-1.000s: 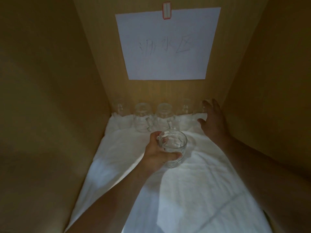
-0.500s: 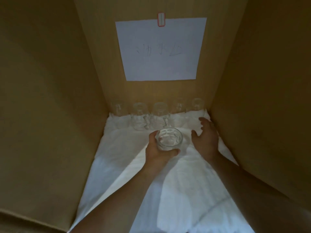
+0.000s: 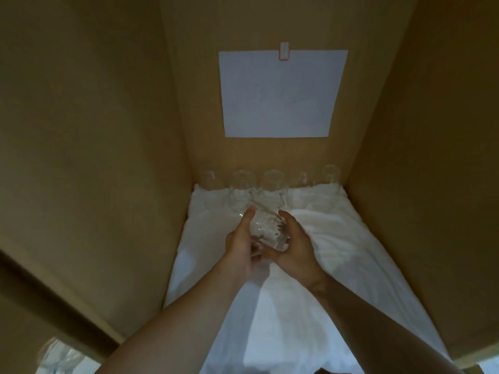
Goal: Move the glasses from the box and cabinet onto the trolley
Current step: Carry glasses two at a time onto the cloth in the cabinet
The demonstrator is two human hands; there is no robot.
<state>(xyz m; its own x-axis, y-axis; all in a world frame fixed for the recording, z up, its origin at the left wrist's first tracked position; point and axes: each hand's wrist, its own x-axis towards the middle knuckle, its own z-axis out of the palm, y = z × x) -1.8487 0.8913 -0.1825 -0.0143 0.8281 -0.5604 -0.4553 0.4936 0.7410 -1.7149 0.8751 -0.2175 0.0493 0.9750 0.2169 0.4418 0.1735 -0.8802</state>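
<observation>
We're cupping one glass [image 3: 266, 226] between left hand [image 3: 241, 245] and right hand [image 3: 293, 245], both wrapped snug, above the cloth [image 3: 337, 238], rim tilting toward the box's [image 3: 94, 130] back edge.

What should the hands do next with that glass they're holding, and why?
Probably draw the glass straight back out of the cabinet toward the person. The left hand and the right hand both cup it above the white cloth, so it seems secure. A row of glasses stands just behind it at the back wall, so going back avoids bumping them.
</observation>
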